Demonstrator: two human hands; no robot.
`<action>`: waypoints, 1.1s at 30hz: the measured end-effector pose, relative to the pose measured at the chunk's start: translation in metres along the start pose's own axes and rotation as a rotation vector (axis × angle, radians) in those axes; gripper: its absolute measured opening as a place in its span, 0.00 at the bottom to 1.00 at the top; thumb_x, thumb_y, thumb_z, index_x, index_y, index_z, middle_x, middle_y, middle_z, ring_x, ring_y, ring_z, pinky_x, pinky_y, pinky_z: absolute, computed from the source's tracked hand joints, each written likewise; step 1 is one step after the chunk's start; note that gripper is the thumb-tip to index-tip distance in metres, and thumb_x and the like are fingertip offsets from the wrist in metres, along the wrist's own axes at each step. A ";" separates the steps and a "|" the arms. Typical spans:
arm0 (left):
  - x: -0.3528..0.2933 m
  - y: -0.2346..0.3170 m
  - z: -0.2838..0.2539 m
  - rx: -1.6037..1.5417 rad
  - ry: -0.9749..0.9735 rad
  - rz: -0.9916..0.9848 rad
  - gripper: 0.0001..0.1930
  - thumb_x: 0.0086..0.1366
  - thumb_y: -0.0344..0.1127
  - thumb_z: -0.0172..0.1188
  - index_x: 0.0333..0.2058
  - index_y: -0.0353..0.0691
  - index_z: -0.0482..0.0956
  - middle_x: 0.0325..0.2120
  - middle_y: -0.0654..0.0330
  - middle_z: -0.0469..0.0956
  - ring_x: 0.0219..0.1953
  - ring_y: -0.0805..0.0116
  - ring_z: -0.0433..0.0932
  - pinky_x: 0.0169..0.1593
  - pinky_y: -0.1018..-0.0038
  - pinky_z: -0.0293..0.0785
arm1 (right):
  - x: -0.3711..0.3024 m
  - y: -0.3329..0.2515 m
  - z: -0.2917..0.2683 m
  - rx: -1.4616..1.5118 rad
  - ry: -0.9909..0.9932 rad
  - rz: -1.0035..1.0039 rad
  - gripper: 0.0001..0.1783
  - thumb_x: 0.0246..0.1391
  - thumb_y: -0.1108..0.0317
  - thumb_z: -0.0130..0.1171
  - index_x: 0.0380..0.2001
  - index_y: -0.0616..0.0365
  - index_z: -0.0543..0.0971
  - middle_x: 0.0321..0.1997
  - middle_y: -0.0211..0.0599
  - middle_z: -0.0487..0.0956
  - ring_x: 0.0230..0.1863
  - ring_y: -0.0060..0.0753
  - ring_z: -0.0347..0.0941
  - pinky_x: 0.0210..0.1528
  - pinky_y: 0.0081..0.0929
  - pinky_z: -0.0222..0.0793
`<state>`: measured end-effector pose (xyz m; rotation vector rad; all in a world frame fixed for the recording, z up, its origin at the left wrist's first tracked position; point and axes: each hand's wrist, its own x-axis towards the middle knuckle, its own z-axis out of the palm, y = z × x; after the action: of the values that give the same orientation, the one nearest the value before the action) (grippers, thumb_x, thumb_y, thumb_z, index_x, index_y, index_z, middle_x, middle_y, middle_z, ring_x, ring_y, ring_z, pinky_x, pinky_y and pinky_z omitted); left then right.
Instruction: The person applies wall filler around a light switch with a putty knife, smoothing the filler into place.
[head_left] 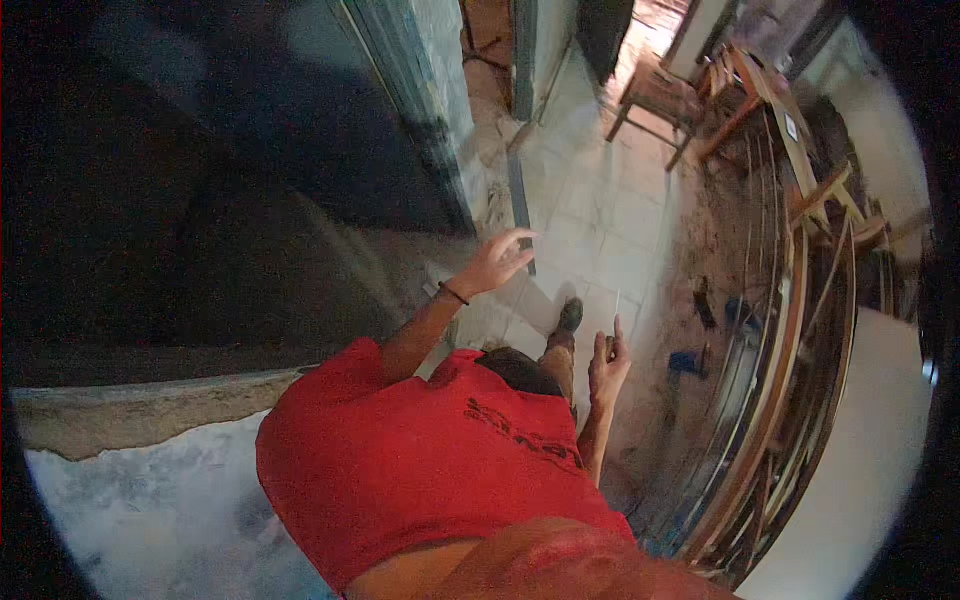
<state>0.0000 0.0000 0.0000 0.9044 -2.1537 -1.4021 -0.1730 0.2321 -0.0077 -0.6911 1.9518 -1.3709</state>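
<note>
My left hand (497,262), with a dark band on its wrist, hangs in the air over the tiled floor. Its fingers are loosely curved and apart, with nothing seen in them. Lower and to the right, my right hand (608,368) is closed on a thin pale stick (617,303) that points up past the fingers. Its kind is too small and blurred to tell. One dark shoe (571,314) of mine shows on the floor between the hands.
Long wooden and metal strips (785,400) lean in a bundle along the right. A wooden chair (660,100) stands at the far end near a bright doorway. Blue objects (687,361) lie on the dirty floor at right. A dark opening (230,220) fills the left, beside a worn frame (385,60).
</note>
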 end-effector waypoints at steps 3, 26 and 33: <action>0.071 -0.012 0.007 0.033 0.265 0.079 0.20 0.63 0.40 0.55 0.51 0.37 0.70 0.48 0.54 0.72 0.51 0.63 0.70 0.55 0.68 0.64 | 0.132 -0.021 -0.012 0.075 -0.184 -0.316 0.26 0.55 0.70 0.49 0.58 0.63 0.64 0.41 0.34 0.75 0.28 0.19 0.66 0.31 0.17 0.63; 0.238 0.224 -0.198 0.605 1.118 0.360 0.20 0.62 0.39 0.56 0.50 0.37 0.70 0.51 0.51 0.69 0.52 0.57 0.70 0.55 0.69 0.63 | 0.368 -0.582 0.228 0.117 -0.313 -1.732 0.18 0.55 0.66 0.49 0.49 0.49 0.74 0.36 0.57 0.76 0.40 0.57 0.73 0.40 0.38 0.69; 0.274 0.316 -0.258 1.242 1.408 0.351 0.27 0.56 0.31 0.54 0.56 0.36 0.61 0.55 0.46 0.63 0.57 0.48 0.62 0.58 0.63 0.61 | 0.368 -0.609 0.238 0.090 -0.386 -1.695 0.21 0.51 0.67 0.45 0.50 0.48 0.73 0.39 0.55 0.76 0.42 0.60 0.72 0.45 0.47 0.68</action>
<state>-0.1184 -0.2715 0.3915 1.1774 -1.5508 0.8417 -0.2003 -0.3731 0.4356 -2.5843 0.6716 -1.8171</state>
